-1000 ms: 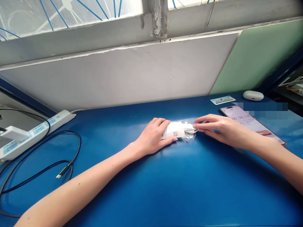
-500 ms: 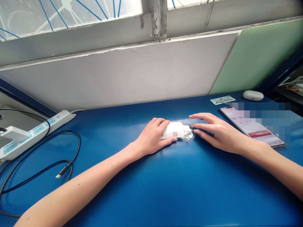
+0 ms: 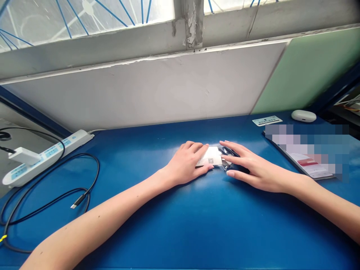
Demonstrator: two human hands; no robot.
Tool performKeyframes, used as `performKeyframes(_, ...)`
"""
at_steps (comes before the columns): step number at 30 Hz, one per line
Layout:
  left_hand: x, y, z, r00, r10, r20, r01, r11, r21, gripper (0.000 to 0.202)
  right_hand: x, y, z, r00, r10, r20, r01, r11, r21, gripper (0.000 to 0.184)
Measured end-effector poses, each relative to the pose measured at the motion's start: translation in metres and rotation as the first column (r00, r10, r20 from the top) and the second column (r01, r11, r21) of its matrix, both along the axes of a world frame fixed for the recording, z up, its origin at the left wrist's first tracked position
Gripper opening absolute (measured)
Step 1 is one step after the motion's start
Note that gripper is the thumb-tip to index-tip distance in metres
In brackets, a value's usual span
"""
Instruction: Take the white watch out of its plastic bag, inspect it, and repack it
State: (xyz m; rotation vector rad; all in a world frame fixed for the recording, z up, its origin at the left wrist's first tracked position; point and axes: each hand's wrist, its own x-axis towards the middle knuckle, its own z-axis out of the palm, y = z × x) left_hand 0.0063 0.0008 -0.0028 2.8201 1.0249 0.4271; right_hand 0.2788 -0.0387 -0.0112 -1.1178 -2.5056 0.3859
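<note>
Blue tbl (image 3: 180,228), wide span to front edge, L grip (image 3: 187,163) clamped on pkt (image 3: 214,154), R grip (image 3: 254,165) apart

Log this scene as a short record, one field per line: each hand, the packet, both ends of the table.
Left hand: over one end of the packet, thumb at its near edge
Right hand: fingers spread at the packet's other end
Packet: white label with square code, shiny film, lying on blue table
Table left: white power strip, white adapter plugged in, looped black cable
Table right: phone, partly pixelated; card; white rounded case
</note>
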Motion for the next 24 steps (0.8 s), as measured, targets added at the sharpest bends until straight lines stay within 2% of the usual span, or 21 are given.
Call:
performKeyframes(5, 0.001, -0.003, 0.006, 0.996, -0.034, -0.078, 0.024, 0.993, -0.119, 0.069, 0.010, 0.009, 0.007, 0.997, -0.073, -0.021, 0.073, 0.997, -0.026, 0.042)
performKeyframes(10, 0.001, -0.004, 0.009, 0.994, -0.034, -0.105, 0.016, 0.985, -0.169, 0.069, 0.017, 0.017, 0.004, 0.982, -0.166, -0.095, 0.181, 0.966, 0.183, 0.030)
performKeyframes(12, 0.001, -0.003, 0.009, 0.992, -0.033, -0.120, 0.011, 0.984, -0.179, 0.069, 0.014, 0.016, 0.003, 0.979, -0.174, -0.106, 0.194, 0.955, 0.224, 0.025)
performKeyframes(19, 0.001, -0.002, 0.006, 0.993, -0.030, -0.118, 0.011, 0.987, -0.161, 0.069, -0.006, 0.003, 0.001, 0.979, -0.115, -0.166, 0.131, 0.987, 0.090, 0.031)
performKeyframes(24, 0.001, -0.002, 0.006, 0.992, -0.028, -0.122, 0.008, 0.987, -0.161, 0.070, -0.011, 0.000, -0.002, 0.978, -0.099, -0.184, 0.121, 0.986, 0.114, 0.037)
